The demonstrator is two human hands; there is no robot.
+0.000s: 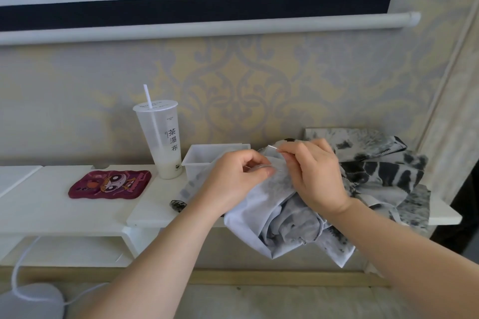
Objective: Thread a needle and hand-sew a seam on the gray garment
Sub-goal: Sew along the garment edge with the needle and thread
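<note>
Barely visible, needle [272,147] in right hand [316,176]; left hand [233,180] pinches garment [259,217].

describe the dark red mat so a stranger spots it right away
Start at the long white shelf below the patterned wall. Left of the tall plastic cup, the mat lies flat. It alone is dark red, wavy-edged, with a big-eyed cartoon face.

A white shelf [39,202] runs across the middle of the frame. Left of center on it lies a dark red cartoon mat [110,184]. To the right stand a plastic cup [163,142] with a straw and a clear box [204,158]. A gray garment [259,210] is heaped at right, spilling over the front edge. A small dark scrap [177,205] lies near that edge.
</note>
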